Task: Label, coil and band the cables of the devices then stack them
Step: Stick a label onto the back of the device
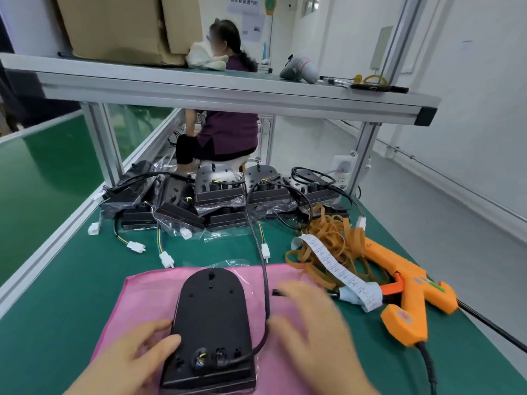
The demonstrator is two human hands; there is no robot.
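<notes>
A black device (211, 317) lies back-up on a pink cloth (148, 295) near the table's front. My left hand (134, 357) rests on its left edge, thumb on the casing. Its black cable (266, 295) runs up its right side toward the far pile. My right hand (310, 334), blurred by motion, hovers open just right of the cable, fingers spread. A strip of white labels (336, 269) lies across a heap of tan rubber bands (333, 238) to the right.
Several bagged black devices (219, 192) with loose cables and white connectors (166, 259) are piled at the back. An orange hot-glue gun (410, 295) lies at right. A metal shelf (228, 89) spans overhead. A seated person (225, 132) is beyond.
</notes>
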